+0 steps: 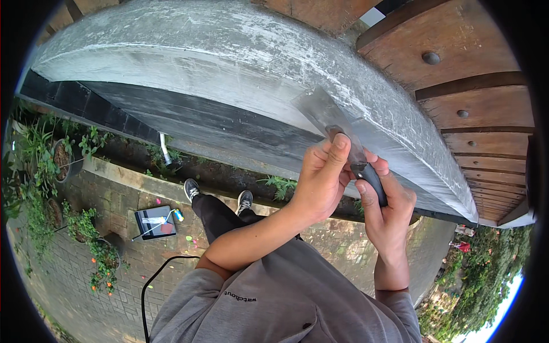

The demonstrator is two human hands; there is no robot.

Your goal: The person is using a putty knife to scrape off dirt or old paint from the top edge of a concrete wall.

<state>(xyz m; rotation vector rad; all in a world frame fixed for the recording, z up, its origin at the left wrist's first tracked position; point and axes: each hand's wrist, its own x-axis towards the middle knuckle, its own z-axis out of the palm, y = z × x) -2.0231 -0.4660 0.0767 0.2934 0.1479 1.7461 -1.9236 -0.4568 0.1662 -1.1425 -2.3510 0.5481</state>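
Observation:
In front of the concrete ledge [246,63], my right hand [392,220] is wrapped round the dark handle [373,182] of a putty knife. My left hand [323,183] is closed beside it, thumb and fingers pinching the metal near the base of a wide, flat blade [318,108]. That blade points up and left, its end over the pale face of the ledge. A narrower strip of metal [355,142] lies beside it, running down to the dark handle. Whether these are two putty knives or one, I cannot tell, as my fingers hide where they meet.
Brown wooden slats [452,51] with round bolts stand above the ledge. Below are a white pipe [165,150], a planted gutter and a brick pavement [183,257]. A dark tray [155,222] with items lies at left, near potted plants [103,257]. A black cable [150,280] hangs beside me.

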